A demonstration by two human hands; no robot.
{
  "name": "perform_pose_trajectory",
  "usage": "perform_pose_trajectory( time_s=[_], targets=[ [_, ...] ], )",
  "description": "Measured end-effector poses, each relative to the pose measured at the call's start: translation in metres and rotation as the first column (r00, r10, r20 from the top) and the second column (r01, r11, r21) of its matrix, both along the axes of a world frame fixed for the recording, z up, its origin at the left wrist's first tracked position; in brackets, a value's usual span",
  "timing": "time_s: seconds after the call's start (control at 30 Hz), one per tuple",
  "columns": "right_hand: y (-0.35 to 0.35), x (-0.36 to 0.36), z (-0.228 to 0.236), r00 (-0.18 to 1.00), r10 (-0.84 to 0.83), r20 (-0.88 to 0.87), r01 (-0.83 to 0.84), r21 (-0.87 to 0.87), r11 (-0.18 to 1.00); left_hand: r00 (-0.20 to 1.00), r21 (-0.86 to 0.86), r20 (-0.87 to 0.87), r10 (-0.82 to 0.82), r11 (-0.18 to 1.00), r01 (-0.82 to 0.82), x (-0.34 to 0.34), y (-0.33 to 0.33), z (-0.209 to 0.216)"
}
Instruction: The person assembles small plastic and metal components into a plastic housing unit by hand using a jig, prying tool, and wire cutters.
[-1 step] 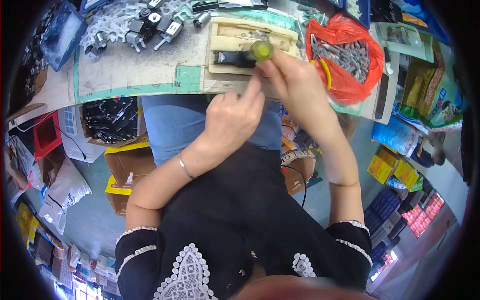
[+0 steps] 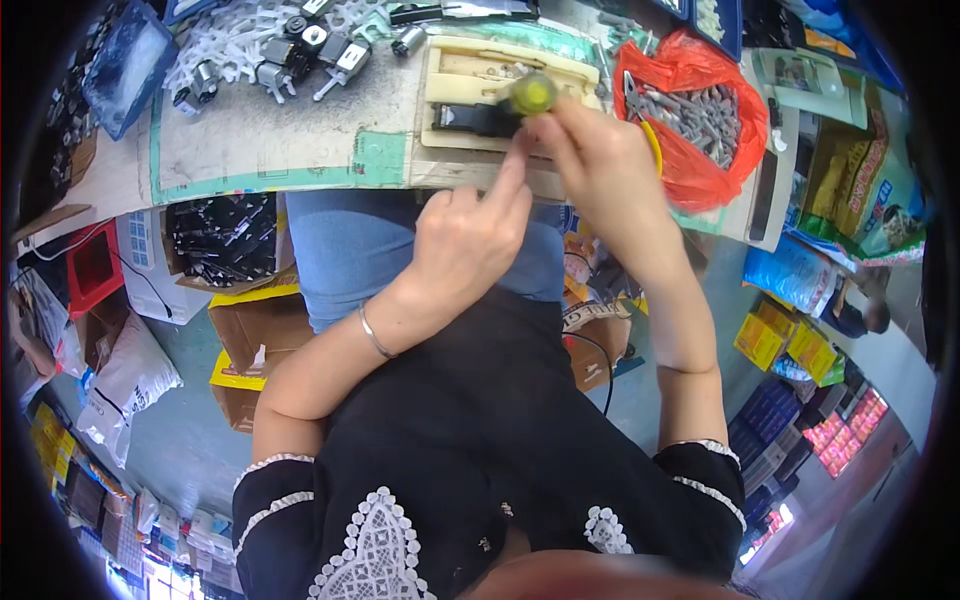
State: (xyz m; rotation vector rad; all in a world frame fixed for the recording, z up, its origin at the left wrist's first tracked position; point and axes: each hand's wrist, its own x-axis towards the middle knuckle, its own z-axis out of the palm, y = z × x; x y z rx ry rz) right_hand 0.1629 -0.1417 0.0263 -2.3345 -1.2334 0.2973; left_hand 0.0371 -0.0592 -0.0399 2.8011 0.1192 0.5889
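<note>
A cream-coloured holding block (image 2: 440, 92) lies near the table's front edge, with a long black part (image 2: 468, 120) set in its near slot. My right hand (image 2: 608, 155) is closed around what looks like a screwdriver (image 2: 533, 94), its round yellow-green end facing up over the right end of the black part. The shaft and tip are hidden, and that spot is blurred. My left hand (image 2: 470, 235) has its index finger stretched toward the same end of the part, the other fingers curled. Its fingertip is partly covered by my right hand, and nothing shows in its grasp.
Pliers (image 2: 645, 125) with yellow handles lie on a red plastic bag (image 2: 690, 190) of small grey pieces at right. White plastic pieces (image 2: 225, 45) and small black motor-like units (image 2: 340, 55) are heaped at left. A box of black parts (image 2: 225, 235) stands below the table.
My right hand and the screwdriver have shifted slightly right and toward the back of the table. My left hand is nearly unmoved, and the black part stays in the block.
</note>
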Motion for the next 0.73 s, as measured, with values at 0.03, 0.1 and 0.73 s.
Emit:
perform_pose_trajectory(
  time_s=[0.03, 0.1, 0.73],
  targets=[
    [0.002, 0.002, 0.007, 0.998, -0.041, -0.05, 0.043, 0.048, 0.998, 0.999, 0.033, -0.035, 0.011, 0.999, -0.01, -0.001, 0.001, 0.001],
    [-0.002, -0.008, 0.022, 0.964, -0.169, -0.207, 0.201, 0.145, 0.969, 0.997, 0.088, -0.072, -0.016, 0.996, 0.022, -0.004, 0.0, -0.002],
    [0.032, -0.017, -0.009, 0.976, 0.216, 0.016, -0.216, 0.01, 0.976, 0.995, -0.033, -0.097, -0.032, 0.999, 0.029, -0.012, 0.0, -0.021]
  ],
)
